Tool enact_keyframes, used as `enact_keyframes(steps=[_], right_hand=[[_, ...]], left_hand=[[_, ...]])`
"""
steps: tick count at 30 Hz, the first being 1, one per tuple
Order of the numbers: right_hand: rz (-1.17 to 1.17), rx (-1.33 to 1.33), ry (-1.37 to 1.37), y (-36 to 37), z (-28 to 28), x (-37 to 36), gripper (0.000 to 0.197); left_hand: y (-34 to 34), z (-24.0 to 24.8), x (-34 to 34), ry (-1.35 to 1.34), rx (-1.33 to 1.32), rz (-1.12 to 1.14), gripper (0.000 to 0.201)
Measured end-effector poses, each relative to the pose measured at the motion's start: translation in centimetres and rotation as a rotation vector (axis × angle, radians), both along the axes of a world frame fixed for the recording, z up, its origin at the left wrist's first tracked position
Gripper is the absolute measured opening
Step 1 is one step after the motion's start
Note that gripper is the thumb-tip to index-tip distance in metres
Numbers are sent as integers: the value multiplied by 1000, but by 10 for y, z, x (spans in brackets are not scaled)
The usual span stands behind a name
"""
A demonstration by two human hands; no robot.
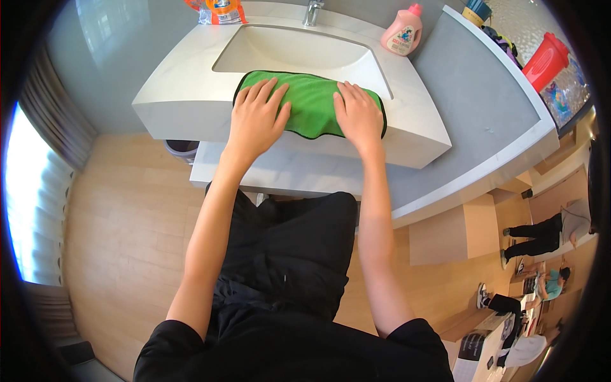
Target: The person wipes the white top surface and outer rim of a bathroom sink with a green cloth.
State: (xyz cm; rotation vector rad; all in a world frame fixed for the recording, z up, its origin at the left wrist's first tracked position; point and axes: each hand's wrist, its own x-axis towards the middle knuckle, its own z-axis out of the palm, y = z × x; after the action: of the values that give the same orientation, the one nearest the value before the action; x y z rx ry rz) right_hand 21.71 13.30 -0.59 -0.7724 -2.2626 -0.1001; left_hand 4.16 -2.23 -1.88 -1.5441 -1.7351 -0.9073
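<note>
Resting on one green cloth point(312, 108) with two bare hands: the left hand point(258, 114) on its left end, the right hand point(358, 116) on its right end, fingers outstretched and slightly apart in a loose, flat hold. Cannot tell whether any fabric is pinched beneath the hidden palms. Draped over the front edge of the white counter point(168, 89), near the middle, reaching back to the basin point(293, 48) and hanging partly down the front face. At the back edge, one faucet point(312, 13), cut off at the top. At the back right corner, one pink bottle point(403, 32); toward the back left corner, one orange pouch point(219, 11), also cropped. In the way of the basin's near rim, cloth and hands; in front of the lower shelf point(299, 172), two forearms point(207, 254). Below the front left corner, one bin point(182, 149), half covered by the counter. Past the right edge, along the top of a grey partition point(471, 95), one red container point(547, 60), one yellow-and-blue tub point(476, 13) and some dark items point(501, 39), hard to make out. Far right, at least three people point(576, 219), small, bent by the lens and hard to count.
</note>
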Motion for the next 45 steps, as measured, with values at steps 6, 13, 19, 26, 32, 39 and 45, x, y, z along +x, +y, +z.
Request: enact_keyframes(steps=[6,13,19,26,32,39,45], right_hand=[[53,80,69,-49,-13,16,41],[32,27,80,-62,-6,19,45],[22,72,37,-48,-6,10,49],[25,69,-30,-4,-5,-14,54],[-49,-283,-346,29,24,-29,61],[-95,-430,-462,72,33,-53,61],[-126,-478,-408,67,34,-51,53]], left_hand=[[-46,5,15,-144,-38,-29,31],[-30,11,6,-36,-125,51,34],[-10,2,-1,56,-96,75,37],[38,8,-45,51,-251,54,46],[66,41,-56,-197,-728,36,49],[92,34,-81,-296,-659,22,49],[76,37,-71,-218,-697,70,48]])
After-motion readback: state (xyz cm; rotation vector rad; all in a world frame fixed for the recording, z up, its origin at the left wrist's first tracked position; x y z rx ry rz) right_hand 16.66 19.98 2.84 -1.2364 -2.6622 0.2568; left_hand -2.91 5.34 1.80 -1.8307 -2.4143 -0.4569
